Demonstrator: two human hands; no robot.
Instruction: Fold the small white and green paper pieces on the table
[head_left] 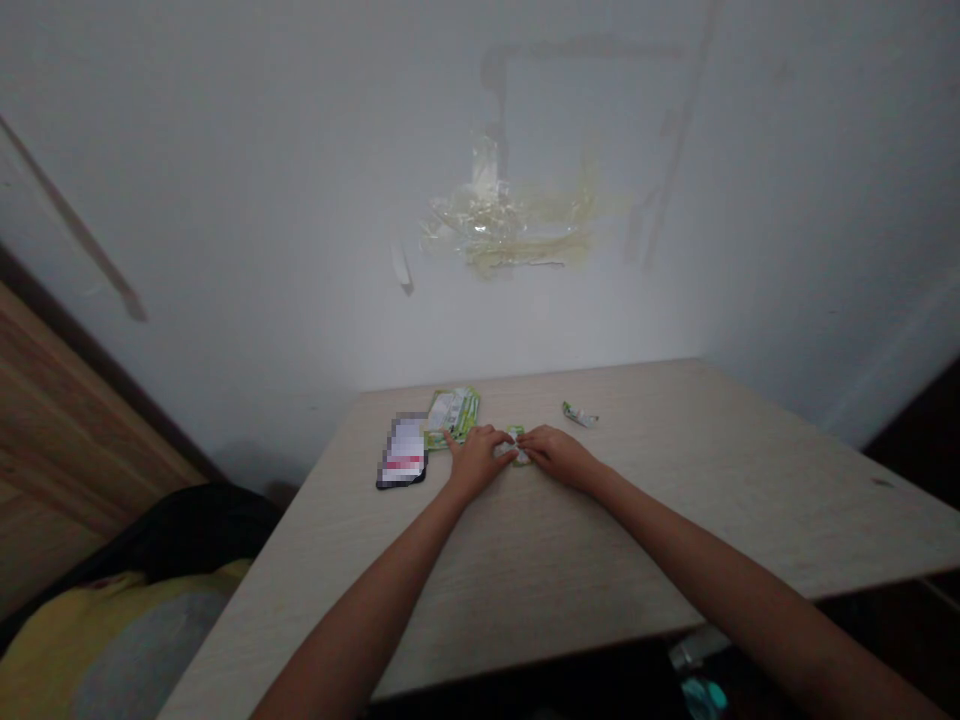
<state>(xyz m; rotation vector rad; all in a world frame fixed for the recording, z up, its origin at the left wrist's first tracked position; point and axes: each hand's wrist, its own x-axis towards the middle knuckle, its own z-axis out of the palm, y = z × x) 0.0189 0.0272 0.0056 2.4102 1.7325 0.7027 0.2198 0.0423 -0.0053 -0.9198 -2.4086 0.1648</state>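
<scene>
My left hand (478, 456) and my right hand (556, 455) meet over the table, fingertips pinched on a small green and white packet (517, 460). Most of the packet shows only between the fingers, so its exact kind is unclear. Just left of my left hand lies a larger green and white package (453, 412), flat on the table. Beside that package is a phone (403, 455) with a dark edge, its screen blurred out. Beyond my right hand rests a crumpled green and white wrapper (580, 414).
The pale wooden table (570, 590) reaches back to a grey wall (300, 200) with peeling tape (487, 220). Dark and yellow cloth (67, 630) lies at the lower left. Under the table's front edge, at right, there is a teal item (703, 697).
</scene>
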